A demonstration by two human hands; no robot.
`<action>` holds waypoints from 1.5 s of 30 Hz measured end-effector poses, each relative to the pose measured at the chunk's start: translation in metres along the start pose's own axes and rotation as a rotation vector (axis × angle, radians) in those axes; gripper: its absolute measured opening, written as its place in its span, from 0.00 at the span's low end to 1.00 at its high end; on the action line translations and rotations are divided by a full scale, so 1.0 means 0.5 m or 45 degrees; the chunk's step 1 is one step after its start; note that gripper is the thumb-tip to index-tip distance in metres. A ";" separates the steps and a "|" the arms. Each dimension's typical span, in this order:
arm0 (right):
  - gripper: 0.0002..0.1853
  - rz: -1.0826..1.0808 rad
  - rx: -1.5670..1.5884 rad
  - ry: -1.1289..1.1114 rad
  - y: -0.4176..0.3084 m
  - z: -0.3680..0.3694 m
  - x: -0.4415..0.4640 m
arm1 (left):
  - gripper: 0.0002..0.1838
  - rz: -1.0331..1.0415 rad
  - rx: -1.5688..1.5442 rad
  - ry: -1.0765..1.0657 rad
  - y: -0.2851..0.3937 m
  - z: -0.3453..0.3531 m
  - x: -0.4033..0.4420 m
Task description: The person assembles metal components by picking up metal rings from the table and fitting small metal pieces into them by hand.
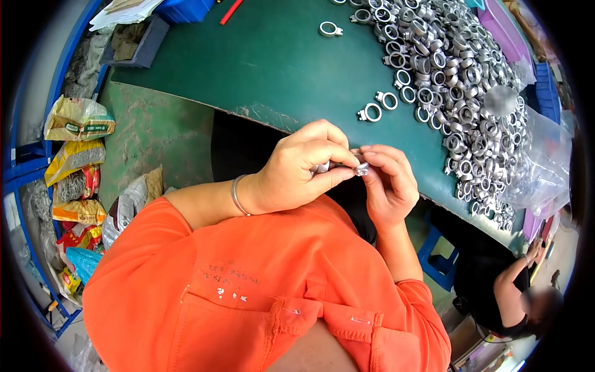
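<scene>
Both hands meet at the near edge of the green table, around one small grey metal ring (pixel 361 168) with a lug. My left hand (pixel 304 162), with a bangle at the wrist, is closed, its thumb and fingers pinching the ring. My right hand (pixel 390 183) grips the ring's other side between thumb and fingertips. Fingers cover much of the ring. Just beyond the hands lie two loose metal rings, a nearer one (pixel 370 112) and a farther one (pixel 387 100), each with a lug. A large pile of similar rings (pixel 455 80) spreads over the table's right side.
A single ring (pixel 330 29) and a red stick (pixel 231 12) lie far back on the green table (pixel 248 68). A grey bin (pixel 139 46) stands at its left end. Several bags (pixel 77 161) sit at left. A blue stool (pixel 439 257) and another person (pixel 496 291) are at lower right.
</scene>
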State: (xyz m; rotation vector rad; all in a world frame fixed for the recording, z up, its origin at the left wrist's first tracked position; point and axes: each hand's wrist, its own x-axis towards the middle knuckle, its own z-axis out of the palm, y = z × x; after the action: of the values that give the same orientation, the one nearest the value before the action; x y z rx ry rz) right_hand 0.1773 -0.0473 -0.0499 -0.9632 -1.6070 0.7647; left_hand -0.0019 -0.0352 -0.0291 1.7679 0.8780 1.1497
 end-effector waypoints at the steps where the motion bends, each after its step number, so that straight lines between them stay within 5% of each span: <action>1: 0.13 -0.006 0.002 0.001 -0.001 0.000 0.001 | 0.10 0.039 0.017 0.010 -0.003 0.001 0.000; 14: 0.12 -0.125 -0.162 -0.153 -0.023 -0.025 0.024 | 0.11 -0.019 -0.024 -0.055 -0.005 -0.007 -0.001; 18: 0.07 0.575 0.225 -0.258 -0.048 -0.050 0.085 | 0.07 0.017 -0.025 0.148 -0.011 -0.018 0.029; 22: 0.07 0.851 0.393 -0.479 -0.043 -0.081 0.204 | 0.04 0.043 0.061 0.314 -0.038 -0.027 0.071; 26: 0.11 0.860 0.126 -0.267 -0.029 -0.118 0.378 | 0.02 -0.125 0.043 0.364 -0.054 -0.024 0.072; 27: 0.13 0.741 -0.068 -0.185 -0.020 -0.142 0.434 | 0.02 -0.108 0.034 0.365 -0.054 -0.024 0.071; 29: 0.17 0.434 0.513 0.249 0.018 -0.174 0.530 | 0.02 -0.172 0.022 0.363 -0.055 -0.027 0.070; 32: 0.16 0.487 0.551 0.463 0.027 -0.200 0.579 | 0.02 -0.172 0.008 0.356 -0.054 -0.029 0.070; 38: 0.08 0.534 -0.223 -0.350 -0.027 -0.133 0.386 | 0.02 -0.064 0.110 0.378 -0.065 -0.028 0.076; 41: 0.09 0.035 -0.452 -0.856 -0.043 -0.112 0.282 | 0.01 -0.085 0.098 0.343 -0.063 -0.030 0.075; 45: 0.11 -0.242 -0.916 -0.737 -0.015 -0.068 0.175 | 0.02 -0.076 0.085 0.313 -0.061 -0.025 0.072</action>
State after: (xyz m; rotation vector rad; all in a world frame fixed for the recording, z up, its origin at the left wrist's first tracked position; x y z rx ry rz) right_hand 0.1989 0.0264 0.0040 -1.1122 -2.5392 0.3288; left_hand -0.0049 0.0119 -0.0411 1.6639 1.1183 1.3312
